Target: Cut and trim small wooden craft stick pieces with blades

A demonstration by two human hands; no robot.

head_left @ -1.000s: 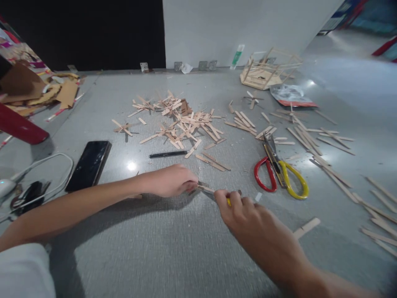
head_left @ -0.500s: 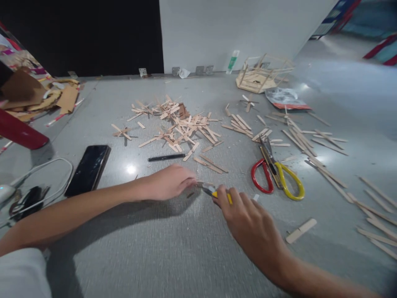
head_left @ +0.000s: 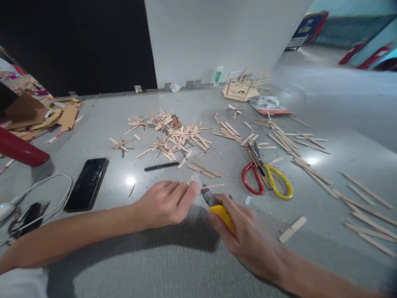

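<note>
My left hand (head_left: 169, 203) is closed, pinching a thin wooden stick (head_left: 215, 186) between thumb and finger. The stick's pale free end sticks out to the right. My right hand (head_left: 238, 227) wraps round a yellow-handled tool (head_left: 223, 215) with a grey metal head; blur and fingers hide its exact kind. The metal head lies right beside the stick, close to my left fingertips; whether it touches the stick I cannot tell. Beyond both hands, a heap of cut craft sticks (head_left: 182, 138) lies on the grey table (head_left: 173, 265).
Scissors (head_left: 266, 178) with red and yellow handles lie right of my hands. Long sticks (head_left: 316, 171) are scattered farther right. A black pen (head_left: 161, 166), a phone (head_left: 87, 184) and a cable (head_left: 62, 176) lie left. A stick frame (head_left: 245, 87) stands at the back.
My right hand has turned, so the tool's yellow handle and grey head show differently. My left hand has rolled, and the thin stick now shows beyond its fingertips. The camera view has shifted.
</note>
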